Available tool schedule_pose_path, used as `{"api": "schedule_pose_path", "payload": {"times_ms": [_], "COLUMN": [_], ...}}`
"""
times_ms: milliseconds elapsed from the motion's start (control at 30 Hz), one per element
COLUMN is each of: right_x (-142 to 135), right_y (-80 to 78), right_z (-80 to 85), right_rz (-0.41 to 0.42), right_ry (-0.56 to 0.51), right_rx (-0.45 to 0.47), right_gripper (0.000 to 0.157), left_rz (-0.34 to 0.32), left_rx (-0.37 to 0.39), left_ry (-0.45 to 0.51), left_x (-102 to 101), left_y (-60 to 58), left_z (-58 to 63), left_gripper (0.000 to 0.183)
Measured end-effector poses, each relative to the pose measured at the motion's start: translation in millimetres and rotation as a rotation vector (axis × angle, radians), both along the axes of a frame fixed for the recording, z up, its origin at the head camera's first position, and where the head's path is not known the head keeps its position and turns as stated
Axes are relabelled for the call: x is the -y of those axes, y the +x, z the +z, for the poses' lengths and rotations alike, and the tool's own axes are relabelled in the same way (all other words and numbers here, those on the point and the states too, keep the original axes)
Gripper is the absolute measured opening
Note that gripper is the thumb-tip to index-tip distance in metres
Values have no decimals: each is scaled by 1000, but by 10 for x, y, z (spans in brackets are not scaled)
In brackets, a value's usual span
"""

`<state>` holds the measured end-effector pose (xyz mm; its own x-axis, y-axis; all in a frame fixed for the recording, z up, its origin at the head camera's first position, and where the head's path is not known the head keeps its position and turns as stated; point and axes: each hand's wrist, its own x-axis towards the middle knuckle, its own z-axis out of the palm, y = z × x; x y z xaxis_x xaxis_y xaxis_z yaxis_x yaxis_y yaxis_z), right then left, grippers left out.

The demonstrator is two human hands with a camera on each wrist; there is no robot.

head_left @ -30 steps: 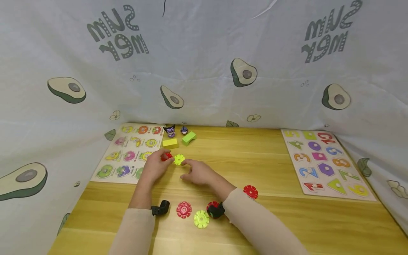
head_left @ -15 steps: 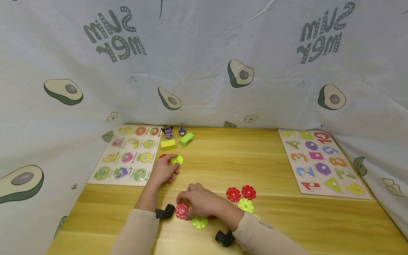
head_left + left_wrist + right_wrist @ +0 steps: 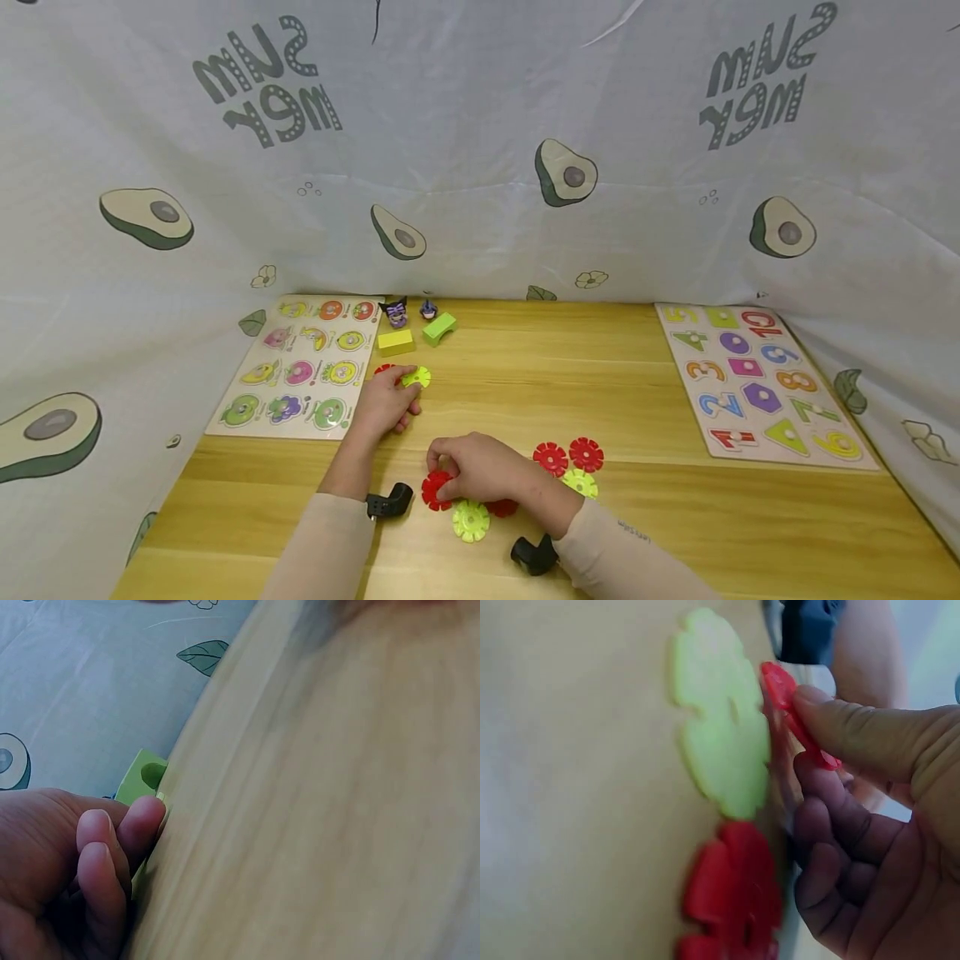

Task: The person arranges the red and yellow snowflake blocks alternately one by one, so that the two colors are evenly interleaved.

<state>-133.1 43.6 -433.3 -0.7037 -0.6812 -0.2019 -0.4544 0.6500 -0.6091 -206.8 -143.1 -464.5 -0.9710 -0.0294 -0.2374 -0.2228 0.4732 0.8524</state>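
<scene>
In the head view, my right hand (image 3: 480, 471) pinches a red flower-shaped disc (image 3: 435, 492) between thumb and fingers. The right wrist view shows this red disc (image 3: 810, 724) edge-on, held off the tabletop. Beside it lie a yellow-green disc (image 3: 471, 521) and another red disc (image 3: 502, 507), partly under the hand. My left hand (image 3: 385, 402) rests farther back, its index finger touching a yellow disc (image 3: 422, 377). A red disc (image 3: 381, 368) shows partly behind that hand. The other left fingers (image 3: 105, 885) lie loosely bent in the left wrist view.
Red discs (image 3: 587, 455) and a yellow one (image 3: 581, 483) lie right of the right hand. A fruit puzzle board (image 3: 300, 367) is at left, a number board (image 3: 761, 383) at right. Yellow (image 3: 395, 342) and green (image 3: 439, 329) blocks and small figures (image 3: 395, 312) stand behind.
My right hand has come back from the yellow disc toward me and taken hold of a red disc, now raised slightly. The left hand has shifted right onto the yellow disc.
</scene>
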Motion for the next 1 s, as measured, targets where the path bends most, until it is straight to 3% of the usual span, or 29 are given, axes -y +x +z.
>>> {"api": "schedule_pose_path", "payload": {"times_ms": [167, 300, 467, 600, 733, 1000], "right_x": [-89, -150, -177, -143, -75, 73], "right_y": [-121, -283, -551, -769, -940, -1106], "right_z": [20, 21, 5, -9, -37, -59], "right_rz": [-84, -240, -461, -570, -619, -586], "right_ry": [-97, -211, -287, -282, -269, -87], "right_rx": [128, 197, 160, 117, 130, 124], "right_gripper": [16, 13, 19, 21, 22, 32], "left_rz": [-1, 0, 0, -1, -4, 4], "left_rx": [-3, 6, 2, -6, 3, 15], "left_ry": [-1, -1, 4, 2, 6, 3], "left_x": [-5, -7, -6, -2, 0, 3], "left_y": [-4, 2, 7, -4, -13, -12], "left_z": [-10, -11, -8, -10, -10, -19], "left_gripper": [37, 38, 38, 38, 39, 39]}}
